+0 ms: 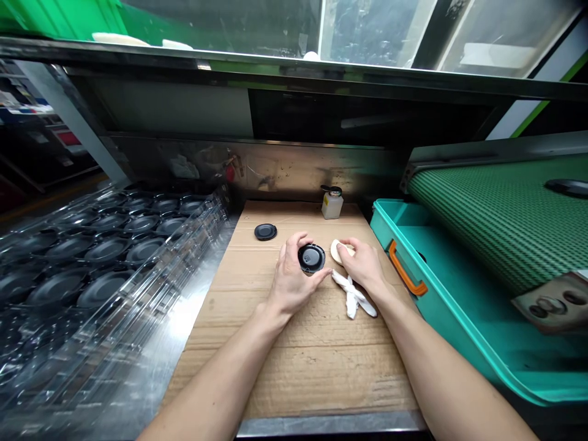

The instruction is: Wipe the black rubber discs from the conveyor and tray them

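My left hand grips a round black plastic part by its rim, tilted so that its face shows. To its right, my right hand pinches a cream-coloured round pad between thumb and fingers, a little apart from the black part. Below the right hand a crumpled white cloth lies on the cardboard sheet. Another round black part rests flat on the cardboard, up and left of my left hand.
Behind the hands stands a small bottle with a dark lid. At left are clear trays with many round black parts. A teal bin with an orange handle sits at right, beneath a green conveyor belt carrying a black part.
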